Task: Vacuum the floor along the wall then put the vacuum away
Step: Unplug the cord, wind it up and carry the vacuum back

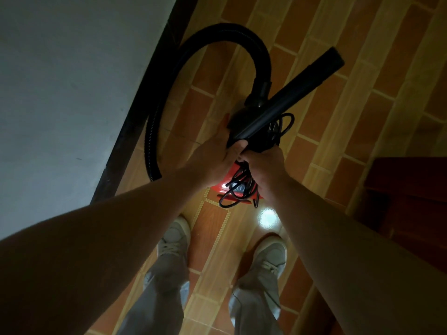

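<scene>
Evidently the put-away step; vacuuming looks finished. Left hand [217,153] is curled round the near end of the black rigid plastic wand [302,90]. Right hand [263,163] is clenched on the bundled black power cord [238,189]. The small red canister vacuum [223,183] sits under both hands, near the white wall [60,93], with the black ribbed hose [169,76] looping out. Next: carry everything to storage without shedding cord loops.

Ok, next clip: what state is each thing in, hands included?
Vacuum: red body held up under both hands.
Hose: arched in a loop, one end free by the wall.
Rigid tube: gripped at its near end, pointing away rightward.
Power cord: bundled in loose loops.
Left hand: grips the rigid tube.
Right hand: grips the power cord.
</scene>
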`<state>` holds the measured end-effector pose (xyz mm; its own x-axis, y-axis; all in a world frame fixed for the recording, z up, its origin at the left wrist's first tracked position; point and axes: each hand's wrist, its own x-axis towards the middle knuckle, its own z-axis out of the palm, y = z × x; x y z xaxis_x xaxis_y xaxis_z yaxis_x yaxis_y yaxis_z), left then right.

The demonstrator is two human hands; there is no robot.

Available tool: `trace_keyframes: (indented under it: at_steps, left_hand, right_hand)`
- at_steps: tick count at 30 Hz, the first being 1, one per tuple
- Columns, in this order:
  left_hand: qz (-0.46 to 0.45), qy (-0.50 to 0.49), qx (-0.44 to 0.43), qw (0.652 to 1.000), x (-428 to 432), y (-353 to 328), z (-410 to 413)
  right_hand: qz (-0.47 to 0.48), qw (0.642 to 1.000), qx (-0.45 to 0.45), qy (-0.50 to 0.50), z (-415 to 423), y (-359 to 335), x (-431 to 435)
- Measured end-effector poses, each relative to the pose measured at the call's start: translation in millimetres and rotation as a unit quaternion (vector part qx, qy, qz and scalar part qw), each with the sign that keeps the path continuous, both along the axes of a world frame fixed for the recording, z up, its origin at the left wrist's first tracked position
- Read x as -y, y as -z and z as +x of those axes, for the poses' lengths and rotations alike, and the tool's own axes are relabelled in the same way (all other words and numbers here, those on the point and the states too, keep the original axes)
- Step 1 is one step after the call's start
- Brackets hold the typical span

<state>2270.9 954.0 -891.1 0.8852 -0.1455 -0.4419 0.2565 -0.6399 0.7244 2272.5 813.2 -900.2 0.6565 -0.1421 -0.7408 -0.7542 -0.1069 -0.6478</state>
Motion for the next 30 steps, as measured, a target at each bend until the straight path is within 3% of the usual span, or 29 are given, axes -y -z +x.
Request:
trace_keyframes:
  at_steps: [4,14,18,22,30]
  left_hand:
    - [0.009,-0.034,0.013,0.999,5,2,-3]
    - [0.004,-0.07,0.031,0.997,13,-4,5]
    - [0.072,-0.062,0.044,0.995,13,0,2]
    - [0.027,-0.108,0.006,0.994,19,-4,3]
    - [0.054,-0.066,0.008,0.996,17,-42,0]
  right_hand:
    - [0.042,0.999,-0.003,-0.01,4,0,2]
    - [0.112,0.986,-0.068,0.098,0,1,0]
    - [0.113,0.986,-0.077,0.099,-5,0,4]
    - [0.108,0.988,-0.056,0.09,-5,-2,8]
    - [0.089,0.995,-0.03,0.043,-20,-35,16]
